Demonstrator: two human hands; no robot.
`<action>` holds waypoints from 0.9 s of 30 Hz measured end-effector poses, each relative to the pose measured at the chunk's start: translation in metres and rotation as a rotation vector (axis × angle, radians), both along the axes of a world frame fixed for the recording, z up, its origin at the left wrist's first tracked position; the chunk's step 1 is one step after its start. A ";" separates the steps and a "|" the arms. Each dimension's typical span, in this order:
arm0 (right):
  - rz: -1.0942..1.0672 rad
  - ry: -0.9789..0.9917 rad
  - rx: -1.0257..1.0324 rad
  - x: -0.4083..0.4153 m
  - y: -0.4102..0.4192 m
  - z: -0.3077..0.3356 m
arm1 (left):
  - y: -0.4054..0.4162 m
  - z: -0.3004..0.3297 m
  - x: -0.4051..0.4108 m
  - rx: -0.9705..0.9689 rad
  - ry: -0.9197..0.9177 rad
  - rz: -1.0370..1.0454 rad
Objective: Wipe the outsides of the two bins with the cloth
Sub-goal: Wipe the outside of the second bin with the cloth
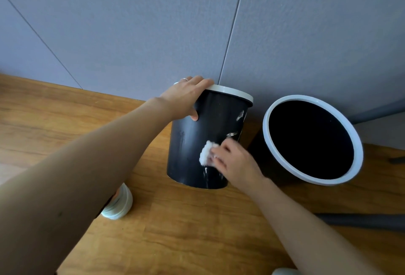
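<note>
- Left bin (pixel 197 143) stands on the wood floor (pixel 175 231), white smears on its side.
- Right hand (pixel 236 160) pinches the cloth (pixel 205 153) against it; left hand (pixel 186 97) grips the rim.
- Looks like light, slick plastic, so hold the rim.
- Second bin (pixel 311 141) just beside.
</note>
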State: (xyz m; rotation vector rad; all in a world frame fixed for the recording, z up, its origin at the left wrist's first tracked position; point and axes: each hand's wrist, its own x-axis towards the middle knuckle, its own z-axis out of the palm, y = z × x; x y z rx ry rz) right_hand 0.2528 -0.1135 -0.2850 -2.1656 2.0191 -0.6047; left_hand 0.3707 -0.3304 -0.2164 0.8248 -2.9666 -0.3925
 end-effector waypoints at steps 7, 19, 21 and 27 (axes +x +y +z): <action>0.181 0.093 0.088 0.015 0.028 -0.022 | -0.001 0.001 -0.001 -0.010 -0.006 -0.008; 0.138 0.112 0.127 0.027 0.032 -0.017 | 0.000 -0.001 -0.004 -0.025 -0.009 -0.007; 0.170 0.123 0.105 0.026 0.033 -0.019 | -0.001 -0.001 -0.003 -0.024 -0.010 -0.009; 0.015 0.207 -0.086 0.009 -0.006 0.003 | -0.001 -0.001 -0.002 -0.024 -0.013 0.003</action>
